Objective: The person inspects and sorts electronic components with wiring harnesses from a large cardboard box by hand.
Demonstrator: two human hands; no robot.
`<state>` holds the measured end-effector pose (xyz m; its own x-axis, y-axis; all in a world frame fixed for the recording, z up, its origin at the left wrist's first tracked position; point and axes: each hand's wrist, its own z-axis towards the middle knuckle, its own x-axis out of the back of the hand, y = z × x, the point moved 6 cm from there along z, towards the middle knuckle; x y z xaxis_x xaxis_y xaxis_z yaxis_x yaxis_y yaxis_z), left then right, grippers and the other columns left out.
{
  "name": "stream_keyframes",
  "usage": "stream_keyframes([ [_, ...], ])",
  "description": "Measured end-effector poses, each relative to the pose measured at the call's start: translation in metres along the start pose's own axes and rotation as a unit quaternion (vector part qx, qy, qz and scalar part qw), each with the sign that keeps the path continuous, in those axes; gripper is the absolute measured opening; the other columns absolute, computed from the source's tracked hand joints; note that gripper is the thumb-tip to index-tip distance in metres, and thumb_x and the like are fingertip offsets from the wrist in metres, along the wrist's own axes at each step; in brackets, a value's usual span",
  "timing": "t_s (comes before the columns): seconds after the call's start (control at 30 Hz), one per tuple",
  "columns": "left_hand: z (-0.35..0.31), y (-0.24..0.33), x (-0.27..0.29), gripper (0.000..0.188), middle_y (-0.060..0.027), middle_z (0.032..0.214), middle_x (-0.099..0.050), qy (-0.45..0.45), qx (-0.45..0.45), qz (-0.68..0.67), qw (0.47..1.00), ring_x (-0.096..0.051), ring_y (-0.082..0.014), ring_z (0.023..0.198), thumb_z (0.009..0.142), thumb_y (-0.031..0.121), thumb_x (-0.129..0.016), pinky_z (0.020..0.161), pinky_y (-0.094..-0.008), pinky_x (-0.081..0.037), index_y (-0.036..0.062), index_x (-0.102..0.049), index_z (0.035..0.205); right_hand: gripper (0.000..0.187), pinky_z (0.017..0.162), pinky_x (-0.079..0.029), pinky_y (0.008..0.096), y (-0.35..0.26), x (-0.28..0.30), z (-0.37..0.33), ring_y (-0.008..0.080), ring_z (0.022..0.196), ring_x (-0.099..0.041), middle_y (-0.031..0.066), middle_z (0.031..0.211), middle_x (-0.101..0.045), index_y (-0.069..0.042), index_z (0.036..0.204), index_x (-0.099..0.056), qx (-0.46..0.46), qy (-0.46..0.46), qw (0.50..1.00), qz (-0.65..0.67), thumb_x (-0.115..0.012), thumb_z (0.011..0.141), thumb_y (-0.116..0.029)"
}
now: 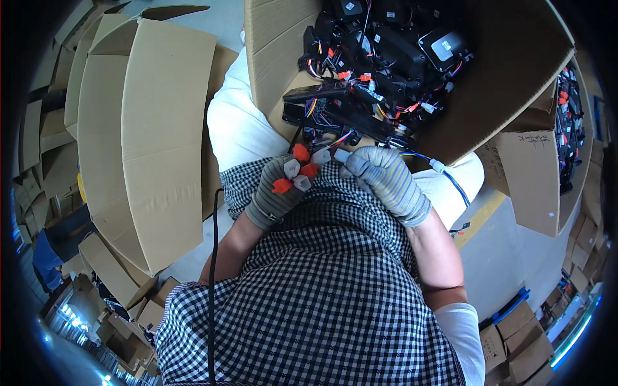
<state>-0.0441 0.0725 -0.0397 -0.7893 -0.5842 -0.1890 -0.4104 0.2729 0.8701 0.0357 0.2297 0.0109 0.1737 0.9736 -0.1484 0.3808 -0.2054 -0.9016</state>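
In a grey knitted glove, my left hand (270, 192) is closed on a bunch of small red and white plug connectors (301, 168). My right hand (385, 181), gloved in grey with stripes, pinches a white plug connector (342, 155) close to the bunch. Coloured wires (347, 137) run from this spot toward the box in front of me. That cardboard box (278, 55) holds a heap of black plastic units (400, 50) with wires and red and white plugs. Another white connector (437, 165) on blue wires lies by my right knee.
An open tall cardboard box (168, 141) stands at my left. On the right is another box (526, 170) beside more black wired units (566, 122). A black cable (214, 276) hangs along my left side. A yellow line (479, 220) marks the floor.
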Motion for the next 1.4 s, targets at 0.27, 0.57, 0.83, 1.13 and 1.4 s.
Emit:
stream_keyframes([
  [0.27, -0.006, 0.035, -0.009, 0.018, -0.0057, 0.079, -0.061, 0.104, -0.303, 0.615, 0.72, -0.06, -0.0256, 0.076, 0.071, 0.015, -0.062, 0.064, -0.0363, -0.047, 0.0093, -0.062, 0.089, 0.023, 0.045, -0.033, 0.0153, 0.027, -0.012, -0.005, 0.0023, 0.048, -0.046, 0.0031, 0.072, -0.063, 0.003, 0.08, -0.065, 0.003, -0.009, 0.976, 0.216, -0.05, 0.087, -0.013],
  [0.57, -0.005, 0.028, -0.017, 0.026, -0.0035, 0.074, -0.058, 0.044, -0.303, 0.659, 0.687, -0.057, -0.0235, 0.073, 0.068, 0.019, -0.062, 0.066, -0.0354, -0.044, 0.0109, -0.063, 0.093, 0.024, 0.072, -0.046, 0.0236, 0.064, -0.016, -0.011, 0.0111, 0.079, -0.06, 0.007, 0.085, -0.065, 0.001, 0.103, -0.064, -0.094, -0.043, 0.947, 0.303, -0.051, 0.088, -0.012],
  [0.83, -0.012, 0.027, -0.014, 0.019, -0.0084, 0.067, -0.056, -0.029, -0.288, 0.485, 0.825, -0.055, -0.0285, 0.066, 0.072, 0.025, -0.066, 0.063, -0.0366, -0.042, 0.0078, -0.061, 0.079, 0.025, 0.067, -0.043, 0.0187, 0.082, -0.02, -0.008, 0.0082, 0.072, -0.055, 0.0041, 0.081, -0.063, 0.001, 0.102, -0.063, -0.034, -0.096, 0.964, 0.245, -0.052, 0.091, -0.018],
  [1.13, -0.007, 0.019, -0.016, 0.033, -0.0102, 0.056, -0.052, -0.045, -0.233, 0.518, 0.822, -0.052, -0.0299, 0.055, 0.078, 0.033, -0.062, 0.056, -0.0376, -0.039, 0.0092, -0.052, 0.058, 0.03, 0.089, -0.044, 0.0354, 0.091, -0.024, -0.006, 0.0263, 0.096, -0.058, 0.0149, 0.09, -0.063, 0.004, 0.09, -0.059, 0.02, -0.146, 0.943, 0.299, -0.062, 0.085, -0.026],
  [1.4, -0.007, 0.011, -0.011, 0.015, -0.0108, 0.072, -0.057, -0.065, -0.164, 0.541, 0.822, -0.057, -0.0287, 0.07, 0.076, 0.019, -0.064, 0.064, -0.0366, -0.045, 0.0059, -0.06, 0.081, 0.022, 0.052, -0.043, 0.0208, 0.072, 0.031, -0.007, 0.0098, 0.06, -0.054, 0.0062, 0.072, -0.058, -0.002, 0.087, -0.058, 0.063, 0.13, 0.989, -0.019, -0.057, 0.088, -0.024],
])
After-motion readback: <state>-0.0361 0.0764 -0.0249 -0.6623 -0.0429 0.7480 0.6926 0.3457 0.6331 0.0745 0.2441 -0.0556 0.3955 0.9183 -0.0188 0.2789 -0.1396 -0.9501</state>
